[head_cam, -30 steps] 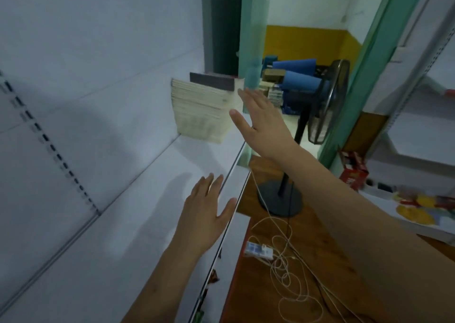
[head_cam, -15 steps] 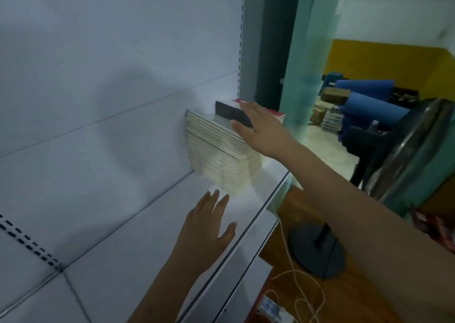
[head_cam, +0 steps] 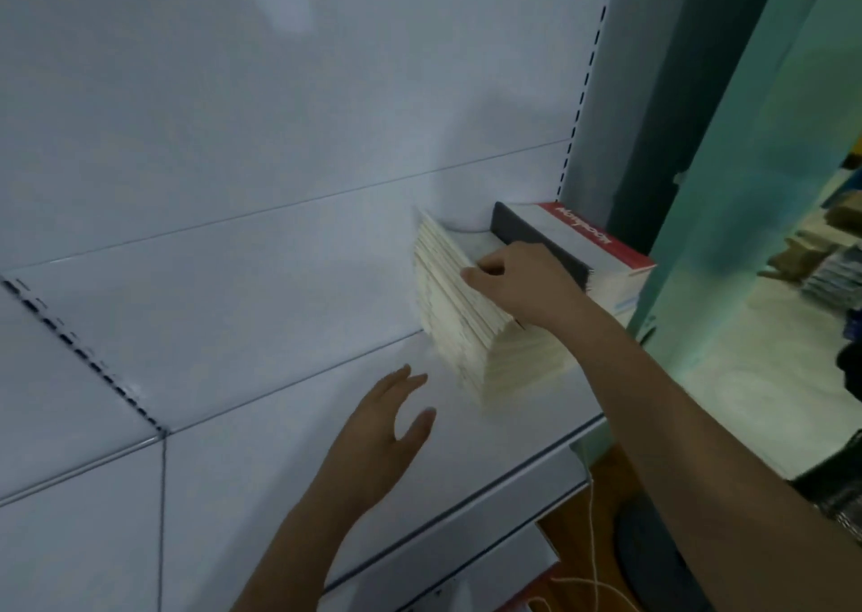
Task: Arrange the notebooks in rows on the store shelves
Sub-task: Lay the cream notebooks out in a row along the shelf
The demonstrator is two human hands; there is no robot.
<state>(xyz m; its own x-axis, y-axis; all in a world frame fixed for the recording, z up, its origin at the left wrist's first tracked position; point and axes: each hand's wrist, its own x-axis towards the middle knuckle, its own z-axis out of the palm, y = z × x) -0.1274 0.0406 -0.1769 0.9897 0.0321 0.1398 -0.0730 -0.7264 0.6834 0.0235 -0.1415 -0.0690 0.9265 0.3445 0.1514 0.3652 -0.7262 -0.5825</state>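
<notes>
Notebooks gripped; cover reads "Notebook".

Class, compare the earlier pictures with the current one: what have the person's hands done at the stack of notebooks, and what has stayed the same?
The right hand reached forward from open air onto the stack of notebooks and now curls its fingers over the top left edge. The left hand stayed open, hovering over the shelf below the stack. The stack itself remains at the shelf's right end.

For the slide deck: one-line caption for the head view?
Right hand grips the top of a notebook stack on a white shelf; open left hand hovers beside it.
</notes>
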